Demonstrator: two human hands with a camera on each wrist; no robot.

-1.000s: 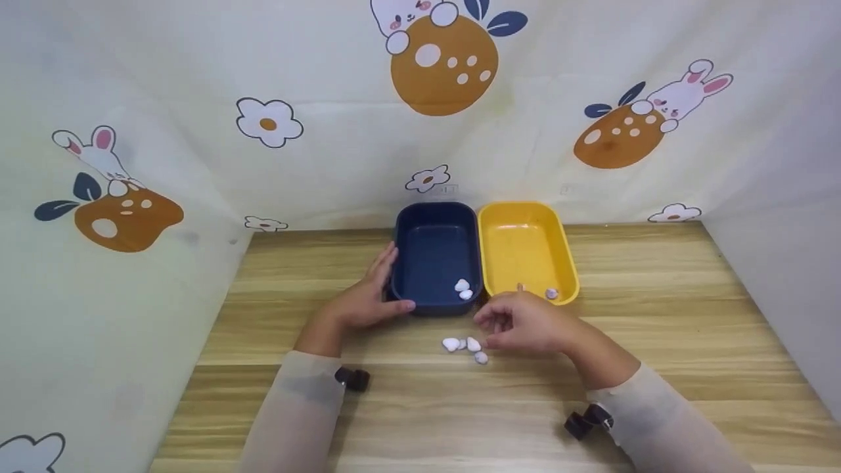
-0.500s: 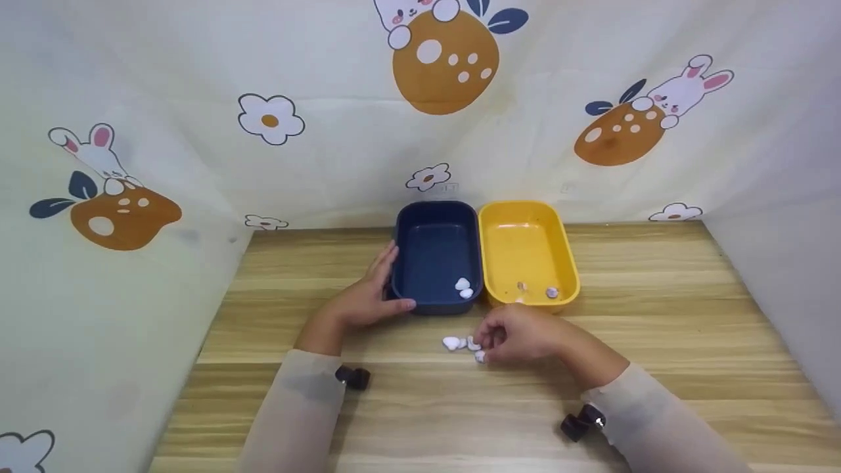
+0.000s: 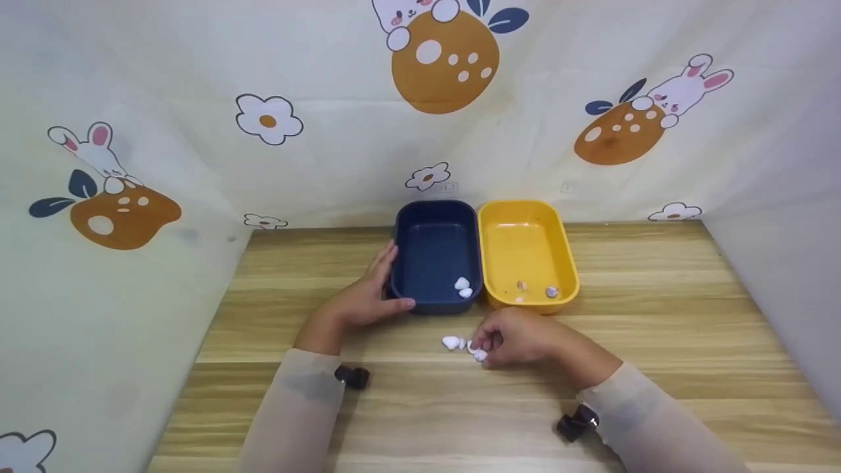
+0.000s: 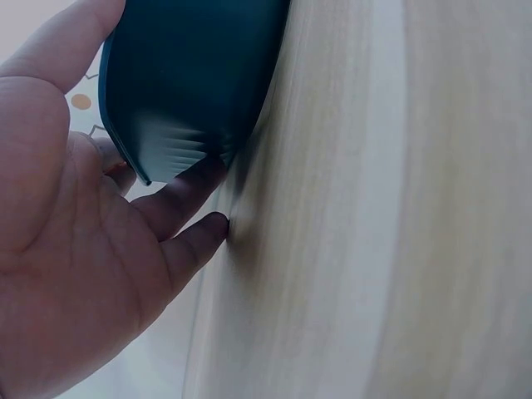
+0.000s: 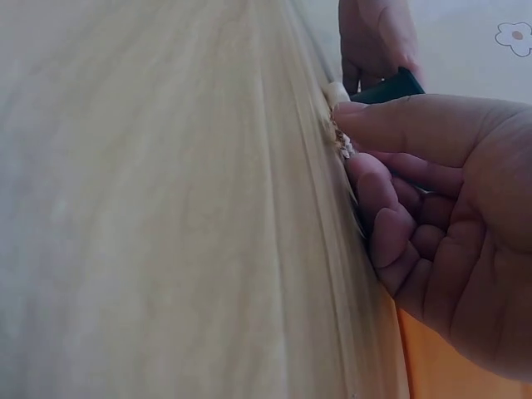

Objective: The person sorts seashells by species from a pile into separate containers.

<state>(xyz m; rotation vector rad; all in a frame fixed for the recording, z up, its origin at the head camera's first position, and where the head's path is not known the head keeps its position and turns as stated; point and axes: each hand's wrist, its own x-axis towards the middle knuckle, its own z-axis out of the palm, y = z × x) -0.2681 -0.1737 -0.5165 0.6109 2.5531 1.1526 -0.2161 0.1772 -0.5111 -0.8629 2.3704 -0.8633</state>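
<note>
My left hand (image 3: 361,302) rests against the left side of a dark blue plastic box (image 3: 433,307), its thumb on the near rim and its fingers spread along the wall. In the left wrist view those fingers lie fairly straight against the box. Just in front of the boxes, my right hand (image 3: 519,335) pinches a small whitish seashell (image 3: 480,355) between thumb and forefinger, low at the tabletop. Its other fingers are curled into the palm. More white shells (image 3: 451,343) lie in a short row left of the fingertips.
A yellow box (image 3: 571,263) stands right beside the blue one, with a few small shells (image 3: 552,292) near its front. Two white shells (image 3: 462,284) lie in the blue box's near right corner. Behind the wooden table (image 3: 407,407) hangs a patterned cloth (image 3: 328,164).
My right hand has come down and slightly towards me from beside the yellow box's front, and its fingertips have closed on a shell. The left hand keeps its place on the blue box.
</note>
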